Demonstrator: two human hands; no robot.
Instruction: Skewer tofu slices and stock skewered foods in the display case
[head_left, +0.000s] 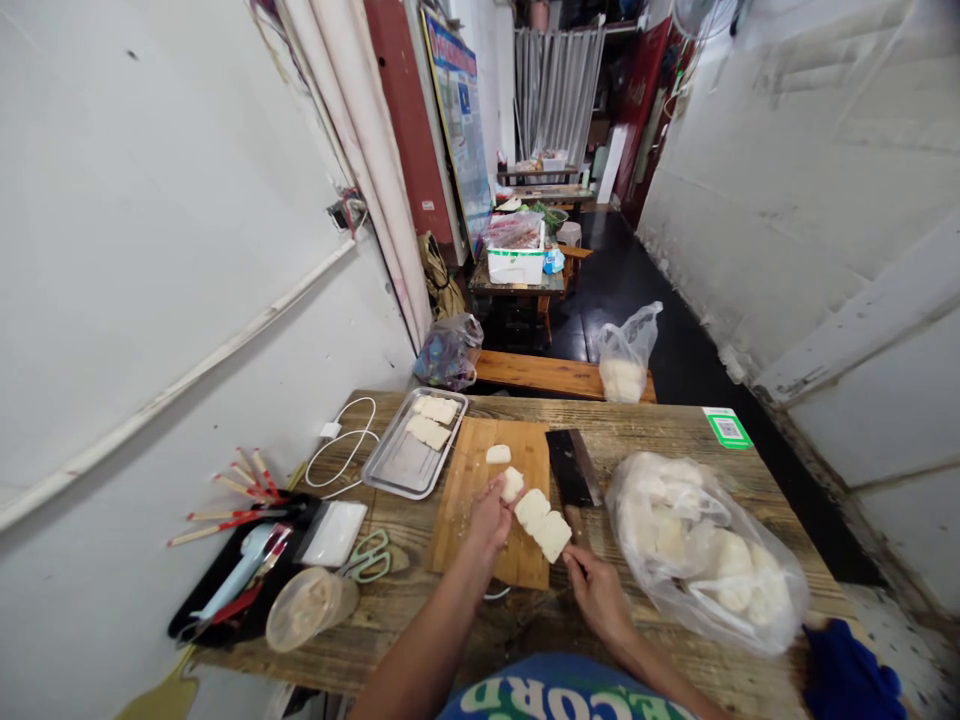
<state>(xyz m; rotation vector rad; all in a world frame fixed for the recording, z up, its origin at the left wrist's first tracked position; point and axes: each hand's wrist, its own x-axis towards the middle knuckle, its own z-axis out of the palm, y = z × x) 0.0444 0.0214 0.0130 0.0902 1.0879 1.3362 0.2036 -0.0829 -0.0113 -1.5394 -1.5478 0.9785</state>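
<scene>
My left hand [487, 520] is on the wooden cutting board [469, 490], its fingers holding a small white piece [512, 484] of dough or tofu. Two larger white slabs [543, 524] lie just right of it, and another small white piece [498, 454] sits farther back on the board. My right hand [598, 592] rests at the board's near right corner, by the handle of a cleaver [571, 468] that lies flat along the board's right edge. Whether it grips the handle I cannot tell.
A metal tray [397, 465] with two white slabs stands left of the board. A clear plastic bag of white lumps [701, 550] lies at the right. Scissors [367, 556], a lidded tub [307, 605], a black tray with chopsticks [225, 570] and a white cable [341, 445] sit left. A bench [540, 372] stands beyond the table.
</scene>
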